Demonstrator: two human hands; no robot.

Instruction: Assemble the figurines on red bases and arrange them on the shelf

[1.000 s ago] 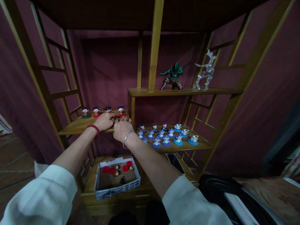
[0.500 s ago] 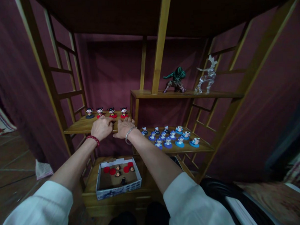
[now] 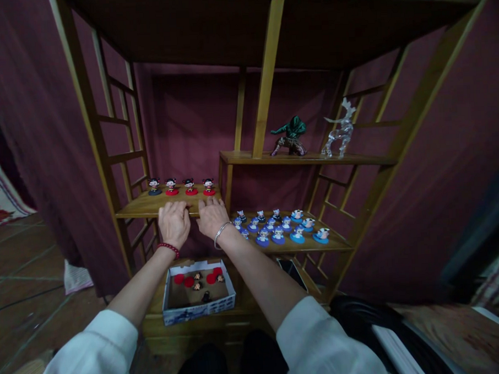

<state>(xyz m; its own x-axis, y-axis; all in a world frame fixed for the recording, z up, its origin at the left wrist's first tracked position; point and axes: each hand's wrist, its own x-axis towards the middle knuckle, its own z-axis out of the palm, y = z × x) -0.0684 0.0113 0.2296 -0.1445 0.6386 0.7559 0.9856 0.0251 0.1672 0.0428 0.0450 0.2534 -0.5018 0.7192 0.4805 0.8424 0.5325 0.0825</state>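
Observation:
Both hands are at the front edge of the left shelf [image 3: 138, 207], backs towards me and fingers curled inward. My left hand [image 3: 174, 223], with a red bead bracelet, is closed, and a small dark spot shows by its fingertips. Just right of it is my right hand [image 3: 213, 217], wearing a silver bangle, its fingers bent too. The hands hide whatever their fingers hold. Behind them stand black-haired doll figurines in a row: one on a dark base [image 3: 154, 187] and several on red bases, such as a red-based figurine [image 3: 190, 187].
Below, an open box [image 3: 184, 314] holds red discs and small doll parts. The lower right shelf [image 3: 338, 242] carries several blue and purple figurines [image 3: 278, 235]. Above it are a green crouching figure [image 3: 291, 136] and a clear deer figure [image 3: 341, 129]. A dark flat device [image 3: 292, 273] lies lower right.
My left hand has drawn back slightly from the shelf, towards me, and the right hand has shifted a little too. The camera view has moved somewhat. The figurines stand as before.

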